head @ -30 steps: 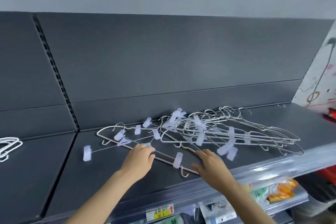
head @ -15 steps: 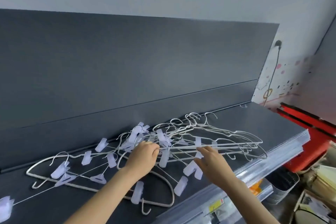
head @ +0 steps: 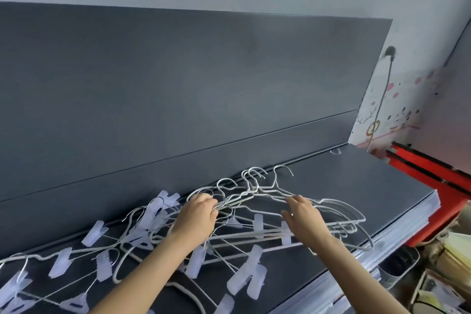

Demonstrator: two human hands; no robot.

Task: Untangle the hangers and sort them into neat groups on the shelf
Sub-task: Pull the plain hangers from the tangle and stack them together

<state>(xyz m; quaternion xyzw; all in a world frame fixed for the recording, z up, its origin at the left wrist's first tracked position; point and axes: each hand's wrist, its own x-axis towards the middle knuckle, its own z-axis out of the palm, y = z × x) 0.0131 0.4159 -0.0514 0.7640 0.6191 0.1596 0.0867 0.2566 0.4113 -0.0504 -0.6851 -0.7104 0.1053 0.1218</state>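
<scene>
A tangle of white wire hangers (head: 257, 192) lies on the dark grey shelf (head: 382, 186), hooks toward the back panel. Many carry pale plastic clips (head: 246, 280), spread across the left and front. My left hand (head: 197, 216) has its fingers curled round wires near the hooks in the middle of the tangle. My right hand (head: 304, 216) rests on the plain hangers to the right, fingers spread over their shoulders; whether it grips any wire is unclear.
The shelf's back panel (head: 178, 97) rises just behind the hooks. A clear plastic strip (head: 397, 250) edges the shelf front. To the right stand red shelving (head: 433, 173) and boxes of goods (head: 448, 262) below. A cable (head: 379, 99) hangs on the patterned wall.
Both hands moved further back and right into the tangle, from the front bars to the hook end. The view swung right, so the clip hangers now trail off to the left.
</scene>
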